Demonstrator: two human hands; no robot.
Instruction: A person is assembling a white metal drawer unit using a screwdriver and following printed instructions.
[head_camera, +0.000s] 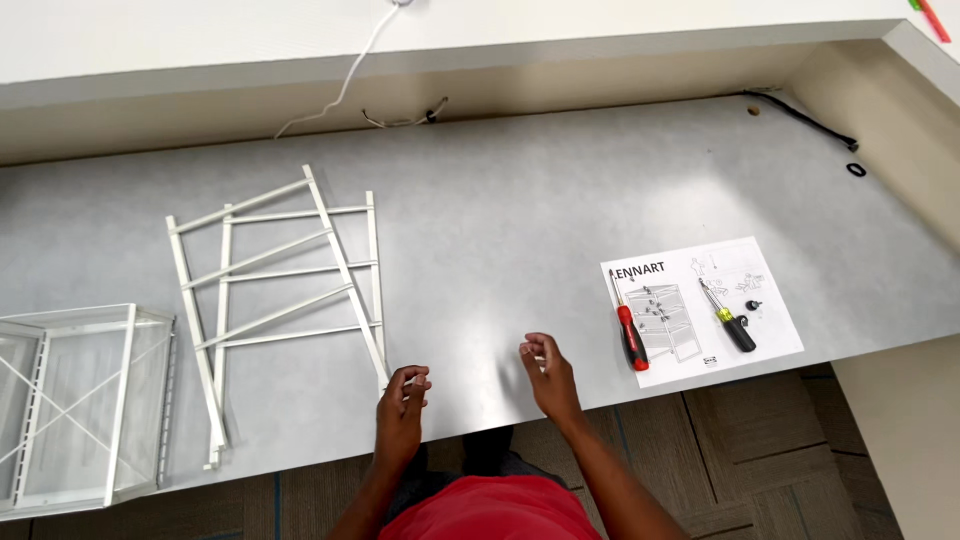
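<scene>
Frames (280, 290), two white ladder-like side pieces, lie crossed one over the other on the grey bench (520, 200), their lower ends near its front edge. A person in a red top stands at that edge. The left hand (402, 405) hovers just beside the bottom end of the upper frame, fingers curled in as if pinching something small; whether anything is in that grip cannot be told. The right hand (548, 375) is held over bare bench a little apart, fingers also bent inward and apparently empty.

To the far left a clear drawer (80, 400) with white rails sits at the bench corner, partly over the edge. To the right an instruction sheet (700, 305) carries a red screwdriver (630, 335), a yellow-and-black screwdriver (733, 322) and a small black part (752, 305). A white cable (345, 75) trails down from the shelf behind, and a black cable (805, 118) runs along the back right corner.

The risks look modest. The crossed frames could slide or scissor if one is pulled by its end, and the lower one could tip off the front edge. Any small piece pinched in the left fingers could drop to the floor.
</scene>
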